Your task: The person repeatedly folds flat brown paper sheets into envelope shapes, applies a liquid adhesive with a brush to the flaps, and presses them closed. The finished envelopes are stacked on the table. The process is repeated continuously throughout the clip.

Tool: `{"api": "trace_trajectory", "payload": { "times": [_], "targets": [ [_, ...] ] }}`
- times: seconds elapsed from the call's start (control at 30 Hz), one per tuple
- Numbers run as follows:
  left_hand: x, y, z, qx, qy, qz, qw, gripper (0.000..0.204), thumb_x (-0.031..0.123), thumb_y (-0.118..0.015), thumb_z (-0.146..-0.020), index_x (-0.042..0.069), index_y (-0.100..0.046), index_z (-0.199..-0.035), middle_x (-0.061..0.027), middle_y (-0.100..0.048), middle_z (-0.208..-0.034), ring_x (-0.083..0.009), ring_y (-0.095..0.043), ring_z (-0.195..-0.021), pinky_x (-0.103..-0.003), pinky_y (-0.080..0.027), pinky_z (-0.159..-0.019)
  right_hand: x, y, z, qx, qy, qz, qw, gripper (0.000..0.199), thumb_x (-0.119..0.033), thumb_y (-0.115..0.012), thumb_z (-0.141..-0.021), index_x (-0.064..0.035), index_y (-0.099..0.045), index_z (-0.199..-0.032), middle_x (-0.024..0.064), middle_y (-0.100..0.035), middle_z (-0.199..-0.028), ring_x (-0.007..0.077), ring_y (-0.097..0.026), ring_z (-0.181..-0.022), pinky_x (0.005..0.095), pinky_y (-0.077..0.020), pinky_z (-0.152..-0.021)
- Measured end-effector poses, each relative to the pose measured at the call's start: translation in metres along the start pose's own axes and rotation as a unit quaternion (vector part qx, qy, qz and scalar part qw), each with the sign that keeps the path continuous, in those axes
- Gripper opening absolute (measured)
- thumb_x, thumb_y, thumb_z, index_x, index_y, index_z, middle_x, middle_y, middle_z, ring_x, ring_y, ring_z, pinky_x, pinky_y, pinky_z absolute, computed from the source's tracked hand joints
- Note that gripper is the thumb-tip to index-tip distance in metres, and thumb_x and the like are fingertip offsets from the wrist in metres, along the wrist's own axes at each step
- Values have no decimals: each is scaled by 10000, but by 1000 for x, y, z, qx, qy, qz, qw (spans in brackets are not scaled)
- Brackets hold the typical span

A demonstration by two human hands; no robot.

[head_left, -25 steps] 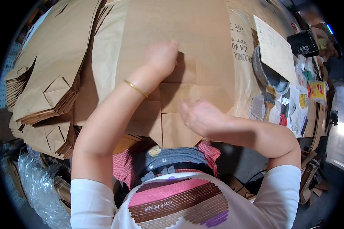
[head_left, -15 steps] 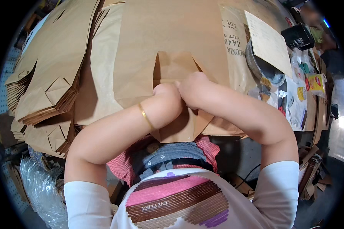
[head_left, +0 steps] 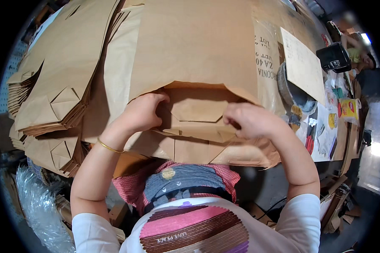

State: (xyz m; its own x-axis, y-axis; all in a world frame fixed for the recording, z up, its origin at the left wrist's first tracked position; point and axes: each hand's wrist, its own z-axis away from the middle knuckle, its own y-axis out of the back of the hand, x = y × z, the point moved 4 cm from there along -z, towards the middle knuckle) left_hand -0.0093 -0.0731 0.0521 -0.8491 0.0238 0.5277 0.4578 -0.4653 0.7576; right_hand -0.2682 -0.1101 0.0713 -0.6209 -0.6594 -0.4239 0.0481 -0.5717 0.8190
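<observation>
A large brown paper bag [head_left: 198, 50] lies flat in front of me, its near end spread into a wide opening with folded flaps inside. At the opening's left corner, my left hand [head_left: 142, 113] has its fingers curled over the paper edge. My right hand [head_left: 254, 121] is closed at the right corner, knuckles up, with its fingertips against the paper. A creased flap [head_left: 196, 113] shows between the hands. Both hands hide the corners they grip. Below the bag, a printed brown sheet [head_left: 264, 55] covers the worktable.
Stacks of folded paper bags [head_left: 50, 90] fill the left side. On the right are a grey basin [head_left: 288, 86] under a pale board [head_left: 302, 59], a brush [head_left: 295, 117], a black box [head_left: 333, 57] and a yellow packet [head_left: 348, 109]. Clear plastic [head_left: 38, 206] hangs lower left; a person sits far right.
My hands have moved apart from the middle to the two corners. The bag's near end has gone from a narrow, upstanding fold to a wide opening.
</observation>
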Motion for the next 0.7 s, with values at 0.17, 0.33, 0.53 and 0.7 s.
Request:
{"api": "trace_trajectory", "payload": {
  "times": [0.17,0.33,0.53,0.7],
  "targets": [
    [1,12,-2,-56,-21,17,998,527,99,-710,-624,0,-616,-1133,-172,-665,-1044,-323,-623,-1005,-381,-501,-873,-19,0,7,25,61,-4,998,64,-60,-628,-696,-9,-640,-733,152,-613,-731,361,-609,-724,437,-503,-671],
    [6,12,-3,-24,15,4,1000,524,193,-803,-641,2,-640,-1101,-193,-668,-1025,-329,-631,-988,-387,-502,-863,12,-12,-27,70,-136,50,987,202,-176,-707,-751,6,-640,-694,180,-604,-727,367,-610,-721,441,-500,-661],
    [5,-9,-2,107,9,-32,994,453,198,-815,-661,32,-642,-1045,-175,-627,-978,-356,-601,-937,-436,-484,-813,-14,14,40,316,-6,57,947,157,-83,-670,-773,-53,-667,-927,117,-597,-771,317,-617,-723,410,-501,-627],
    [32,-1,15,29,-20,-69,997,679,279,-852,-632,41,-552,-1193,-186,-576,-1060,-376,-571,-1003,-431,-469,-871,34,-4,174,257,-216,237,912,366,-43,-624,-729,-85,-643,-1092,75,-552,-760,276,-598,-708,371,-504,-620]
  ]
}}
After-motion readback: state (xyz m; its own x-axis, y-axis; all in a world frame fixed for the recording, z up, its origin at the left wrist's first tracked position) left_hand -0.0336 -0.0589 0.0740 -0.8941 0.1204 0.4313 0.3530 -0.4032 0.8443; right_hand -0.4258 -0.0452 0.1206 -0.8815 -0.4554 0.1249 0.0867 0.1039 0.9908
